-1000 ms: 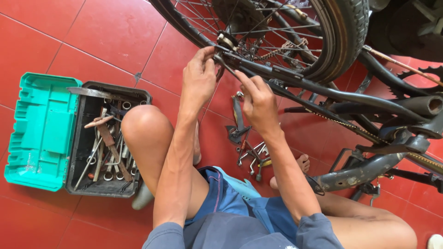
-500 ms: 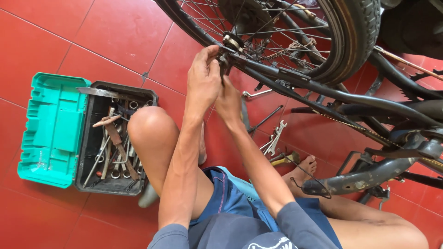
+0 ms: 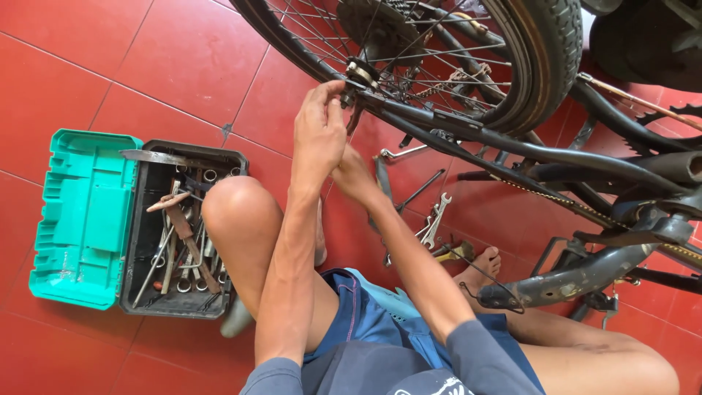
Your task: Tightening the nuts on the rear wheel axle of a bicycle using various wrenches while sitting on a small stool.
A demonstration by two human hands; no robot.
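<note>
A bicycle lies tipped over on red floor tiles, its rear wheel (image 3: 541, 66) at the top. My left hand (image 3: 318, 132) reaches up to the rear axle nut (image 3: 358, 73), fingertips pinched at the end of the black frame tube (image 3: 468, 135). My right hand (image 3: 352, 175) sits just below and behind the left, pressed against it; its fingers are hidden, so I cannot tell what it holds. My bare left knee (image 3: 238, 212) is raised beneath the forearms.
An open black toolbox (image 3: 230, 164) full of wrenches and pliers stands at the left, its teal lid (image 3: 84, 219) folded out. Loose wrenches (image 3: 433, 219) lie on the tiles under the frame. The chain (image 3: 556, 197), a kickstand (image 3: 570, 281) and my bare foot (image 3: 484, 267) are at the right.
My right hand has left the frame tube further right and come in under my left hand. Both hands are now bunched at the axle.
</note>
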